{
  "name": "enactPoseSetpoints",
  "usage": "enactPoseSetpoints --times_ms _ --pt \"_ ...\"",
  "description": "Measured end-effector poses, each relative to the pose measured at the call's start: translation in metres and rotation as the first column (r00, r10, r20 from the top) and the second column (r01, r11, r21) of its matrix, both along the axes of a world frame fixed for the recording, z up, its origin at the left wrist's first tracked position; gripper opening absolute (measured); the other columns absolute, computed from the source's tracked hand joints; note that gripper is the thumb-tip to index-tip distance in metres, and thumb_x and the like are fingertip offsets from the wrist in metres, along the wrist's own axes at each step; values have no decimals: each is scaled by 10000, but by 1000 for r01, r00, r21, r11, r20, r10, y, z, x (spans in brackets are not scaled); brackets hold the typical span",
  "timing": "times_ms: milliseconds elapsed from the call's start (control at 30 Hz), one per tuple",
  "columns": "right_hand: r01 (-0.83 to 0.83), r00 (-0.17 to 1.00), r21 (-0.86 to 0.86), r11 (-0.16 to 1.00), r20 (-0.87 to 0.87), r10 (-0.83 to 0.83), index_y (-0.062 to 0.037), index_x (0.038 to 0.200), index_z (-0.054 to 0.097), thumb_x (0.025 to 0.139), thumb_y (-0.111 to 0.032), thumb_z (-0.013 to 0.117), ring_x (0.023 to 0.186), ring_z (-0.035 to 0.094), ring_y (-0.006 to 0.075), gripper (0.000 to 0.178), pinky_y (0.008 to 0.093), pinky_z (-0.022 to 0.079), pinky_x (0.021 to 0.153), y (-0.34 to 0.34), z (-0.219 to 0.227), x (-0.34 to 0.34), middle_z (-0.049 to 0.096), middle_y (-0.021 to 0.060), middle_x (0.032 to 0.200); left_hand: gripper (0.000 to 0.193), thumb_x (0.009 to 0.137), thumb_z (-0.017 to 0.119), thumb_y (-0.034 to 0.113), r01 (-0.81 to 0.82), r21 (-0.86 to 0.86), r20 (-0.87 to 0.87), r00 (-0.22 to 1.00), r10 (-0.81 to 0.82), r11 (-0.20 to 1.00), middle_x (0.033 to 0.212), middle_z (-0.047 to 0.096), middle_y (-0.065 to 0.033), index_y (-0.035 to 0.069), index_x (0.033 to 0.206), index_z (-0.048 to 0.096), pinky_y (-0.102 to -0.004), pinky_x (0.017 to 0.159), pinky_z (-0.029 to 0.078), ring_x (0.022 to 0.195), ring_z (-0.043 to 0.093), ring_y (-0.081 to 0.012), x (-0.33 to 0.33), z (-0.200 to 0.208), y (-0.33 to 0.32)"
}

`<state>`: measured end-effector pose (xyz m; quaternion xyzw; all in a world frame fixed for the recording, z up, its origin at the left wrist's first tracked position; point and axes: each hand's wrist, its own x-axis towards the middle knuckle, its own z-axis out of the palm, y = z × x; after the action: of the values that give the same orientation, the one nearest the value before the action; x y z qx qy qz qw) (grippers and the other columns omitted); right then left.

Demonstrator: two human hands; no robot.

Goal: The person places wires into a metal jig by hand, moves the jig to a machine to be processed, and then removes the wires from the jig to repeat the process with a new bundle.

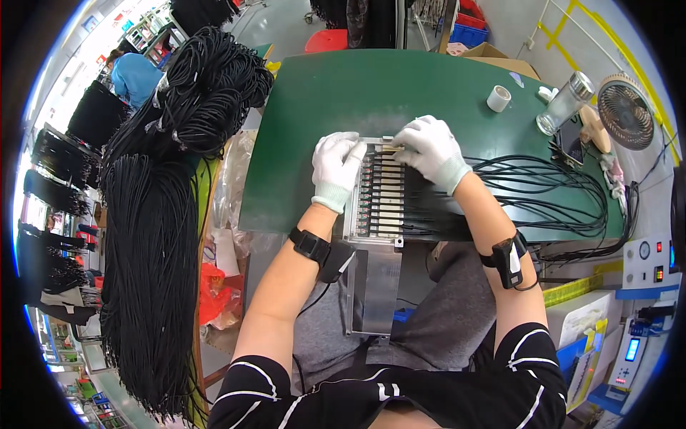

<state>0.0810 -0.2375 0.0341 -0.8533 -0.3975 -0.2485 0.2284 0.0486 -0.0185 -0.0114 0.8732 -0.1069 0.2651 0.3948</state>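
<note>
- The person is sitting at a green table [314, 107], forearms entering from the lower edge, both hands in white gloves.
- A metal jig [377, 196] is lying at the table's near edge, between the two hands; its lower plate is overhanging the person's lap.
- The jig is holding a row of slots, each one taking a black cable end.
- The left hand [334, 169] is resting on the jig's upper left corner, fingers loosely curled and pressing on the frame, not gripping anything that can be made out.
- The right hand [431, 150] is sitting at the jig's top right, fingers pinched together on a cable end [391, 148] in the topmost slot.
- Black cables [543, 196] are running out from the jig's right side and looping across the table to the right.
- Each wrist is wearing a black strap with a small device.
- A large bundle of black cords [153, 236] is hanging to the left of the table, well apart from the hands.
- A tape roll [499, 98], a clear bottle [566, 103] and a small fan [625, 112] are standing at the table's far right.
- A second person in a blue top [136, 77] is working at the far upper left.
</note>
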Motion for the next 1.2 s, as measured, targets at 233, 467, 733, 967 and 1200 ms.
enactPoseSetpoints --times_ms 233,467,733,967,1200 --pt "44 997 -84 996 -52 -48 -141 856 709 798 -238 735 892 613 272 116 384 476 788 16 0 -12 672 46 842 188 948 646 144 96 -173 -4 995 -99 980 1100 693 -90 -20 1004 718 -322 911 499 1019 632 -194 -3 -4 -1" --pt "150 958 -96 984 -233 -169 -105 873 732 828 -227 721 847 623 299 130 404 499 792 -25 -6 12 667 69 796 210 924 699 195 -8 -570 -205 970 -133 822 1142 691 -72 -12 902 730 -284 928 486 1077 608 -158 8 -16 9" --pt "-39 866 155 987 -488 111 -56 913 732 819 -90 751 775 623 254 103 353 511 727 -11 -6 7 684 78 830 234 922 709 194 86 -902 -149 858 -491 424 1093 695 -67 -10 1037 727 -258 938 480 1090 602 -134 -5 6 5" --pt "-8 884 161 987 -460 82 -65 882 720 786 -79 763 808 610 241 106 348 504 763 -14 -3 6 665 54 825 244 916 695 255 -56 -304 -134 991 15 951 1079 725 -91 28 990 746 -329 966 478 1074 633 -224 5 -10 10" --pt "166 983 -95 982 -57 -172 -145 798 696 750 -162 753 897 603 252 77 387 476 816 -8 -14 13 643 7 796 261 917 652 302 -120 -13 -76 990 119 993 1066 729 -106 67 968 754 -382 957 468 1028 641 -285 9 -11 15"
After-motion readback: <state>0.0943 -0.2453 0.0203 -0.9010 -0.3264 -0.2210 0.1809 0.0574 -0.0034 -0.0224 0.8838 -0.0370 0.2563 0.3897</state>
